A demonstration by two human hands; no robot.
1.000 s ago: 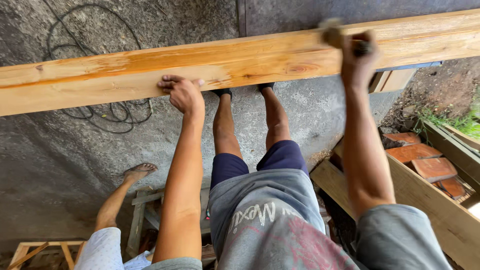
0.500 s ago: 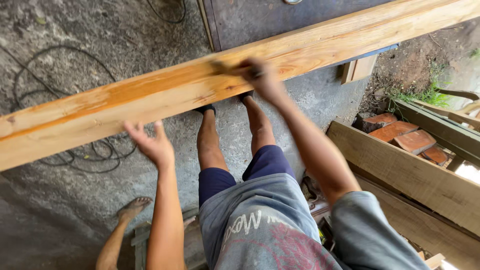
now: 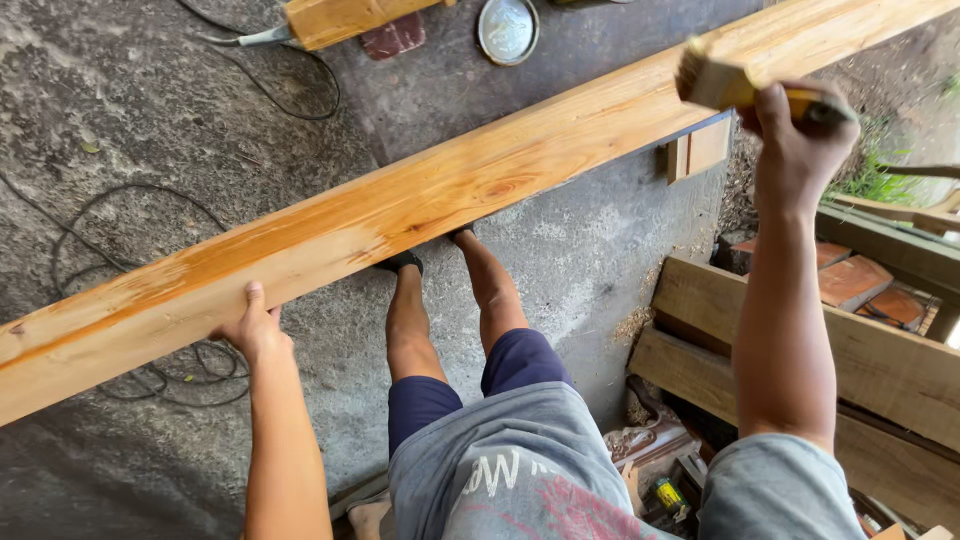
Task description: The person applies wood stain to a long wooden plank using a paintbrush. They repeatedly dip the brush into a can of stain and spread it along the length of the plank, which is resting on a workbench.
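A long wooden plank [image 3: 440,195] runs from lower left to upper right, glossy and orange where it is coated. My left hand [image 3: 252,328] grips its near edge toward the left end, thumb on top. Raised at the upper right, my right hand [image 3: 800,135] is closed on a paintbrush [image 3: 715,82] with a yellow handle, its bristles over the plank's right part. My legs stand under the plank on the concrete floor.
A round metal tin [image 3: 508,28] and another wood piece [image 3: 340,18] lie at the top. Black cables [image 3: 150,290] loop over the floor at left. Planks and a crate with red tiles [image 3: 860,285] stand at right; a small wood block [image 3: 700,150] sits under the plank.
My left hand has come down and taken the plank's near edge. My right hand with the brush has swung from mid-plank to the right end. The view has tilted.
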